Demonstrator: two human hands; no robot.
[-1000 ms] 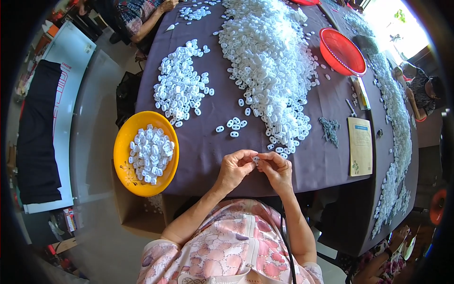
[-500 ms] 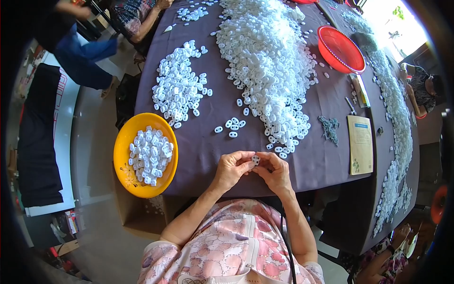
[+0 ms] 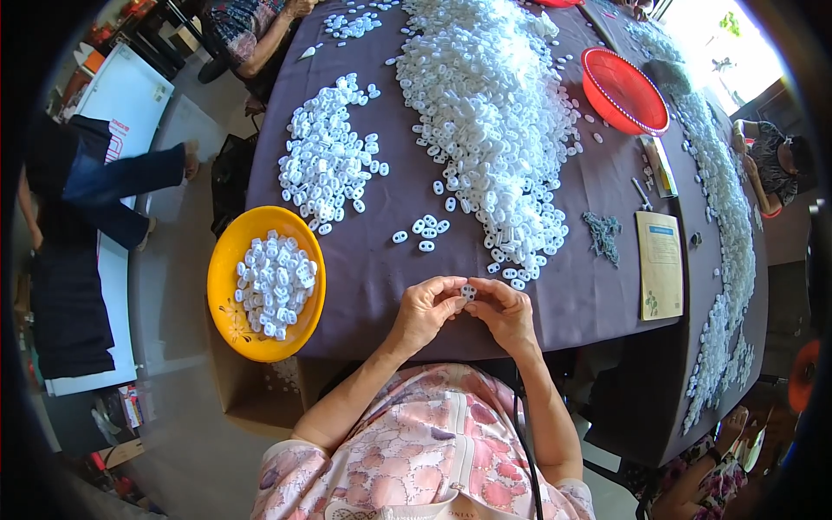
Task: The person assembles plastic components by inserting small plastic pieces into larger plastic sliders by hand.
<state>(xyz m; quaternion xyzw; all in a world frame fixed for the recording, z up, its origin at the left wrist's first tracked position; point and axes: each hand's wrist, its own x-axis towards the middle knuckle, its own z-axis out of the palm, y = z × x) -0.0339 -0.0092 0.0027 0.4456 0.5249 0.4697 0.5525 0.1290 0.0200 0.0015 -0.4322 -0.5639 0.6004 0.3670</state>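
I can see a small white pierced piece (image 3: 468, 293), rounded at its edges, with dark holes showing (too tiny from here to tell whether it is one piece or two set together). It sits pinched between the fingers (image 3: 445, 284) of the left hand (image 3: 424, 310) and right hand (image 3: 508, 316), holed face turned up toward the person, over the surface (image 3: 373, 290).

Tabletop (image 3: 373, 290): covered in dark purple-grey cloth
Large heap (image 3: 485, 121): white, two-holed oval pieces, running down the middle toward the near edge
Smaller heap (image 3: 328, 160): similar pieces, left of the large one
Loose cluster (image 3: 429, 233): a few pieces, nearer the front
Red basket (image 3: 619, 100): right of the large heap
Tan booklet (image 3: 660, 269): near the right edge, grey-green tangle (image 3: 602, 234) to its left
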